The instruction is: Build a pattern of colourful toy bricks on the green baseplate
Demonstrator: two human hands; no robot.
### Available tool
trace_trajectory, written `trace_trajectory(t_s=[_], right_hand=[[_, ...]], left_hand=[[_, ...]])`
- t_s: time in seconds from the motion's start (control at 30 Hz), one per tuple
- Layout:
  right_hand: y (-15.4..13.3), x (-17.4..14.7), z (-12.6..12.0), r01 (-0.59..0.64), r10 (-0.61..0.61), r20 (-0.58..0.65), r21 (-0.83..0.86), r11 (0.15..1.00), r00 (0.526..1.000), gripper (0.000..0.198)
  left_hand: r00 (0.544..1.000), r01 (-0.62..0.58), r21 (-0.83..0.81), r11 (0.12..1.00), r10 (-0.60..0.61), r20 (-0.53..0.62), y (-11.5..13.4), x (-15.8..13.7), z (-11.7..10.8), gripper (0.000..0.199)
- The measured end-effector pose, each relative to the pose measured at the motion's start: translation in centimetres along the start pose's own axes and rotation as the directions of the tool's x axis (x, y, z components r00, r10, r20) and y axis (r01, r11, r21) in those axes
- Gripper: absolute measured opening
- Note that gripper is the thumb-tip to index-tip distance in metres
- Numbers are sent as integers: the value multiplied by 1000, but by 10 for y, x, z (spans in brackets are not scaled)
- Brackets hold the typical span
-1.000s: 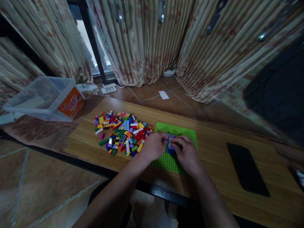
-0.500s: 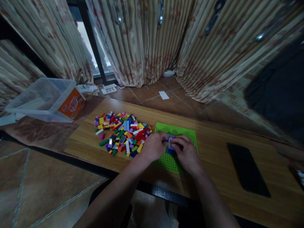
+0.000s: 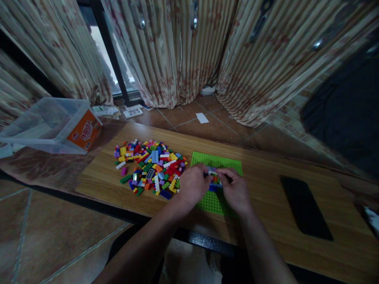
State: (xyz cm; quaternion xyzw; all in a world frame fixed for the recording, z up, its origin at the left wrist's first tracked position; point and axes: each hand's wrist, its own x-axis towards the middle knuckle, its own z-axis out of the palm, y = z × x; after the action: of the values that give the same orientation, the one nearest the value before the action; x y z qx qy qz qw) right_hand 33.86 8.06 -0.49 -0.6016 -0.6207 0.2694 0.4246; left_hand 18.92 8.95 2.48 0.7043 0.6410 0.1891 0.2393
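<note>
A green studded baseplate (image 3: 215, 204) lies on the wooden table, with a small structure of toy bricks (image 3: 213, 187) on it, blue along its near side with red, green and pale bits above. From the left, my left hand (image 3: 194, 182) closes over the structure's edge, fingers bent and pressed together; what they pinch is hidden. On the other side my right hand (image 3: 236, 191) is closed too, thumb and forefinger meeting at the top of the structure. Anything between those fingertips is too small to make out.
A heap of loose toy bricks (image 3: 154, 165) in many colours spreads left of the baseplate. A clear plastic bin (image 3: 56, 136) with an orange label stands at the far left. Right of the plate lies a black flat object (image 3: 306, 209). Curtains (image 3: 166, 55) hang behind the wooden table (image 3: 266, 185).
My right hand has shifted slightly away from the structure's middle, so red and green bricks now show between the hands. The whole view has moved a little.
</note>
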Motion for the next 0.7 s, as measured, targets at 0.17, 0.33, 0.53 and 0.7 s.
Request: trace_trajectory(t_s=[0.17, 0.33, 0.53, 0.7], right_hand=[[2, 1, -1, 3, -3, 11, 0, 1000, 1000, 21], [1, 2, -1, 0, 0, 4, 0, 1000, 1000, 21], [0, 2, -2, -29, 30, -20, 14, 999, 999, 23], [3, 4, -3, -54, 57, -86, 27, 998, 995, 26]], left_hand=[[999, 48, 71, 996, -49, 12, 4, 1, 2, 20], [998, 50, 101, 994, -54, 34, 6, 3, 0, 20], [999, 11, 132, 991, -17, 38, 5, 1, 3, 18], [998, -17, 93, 996, 11, 59, 2, 1, -2, 19]])
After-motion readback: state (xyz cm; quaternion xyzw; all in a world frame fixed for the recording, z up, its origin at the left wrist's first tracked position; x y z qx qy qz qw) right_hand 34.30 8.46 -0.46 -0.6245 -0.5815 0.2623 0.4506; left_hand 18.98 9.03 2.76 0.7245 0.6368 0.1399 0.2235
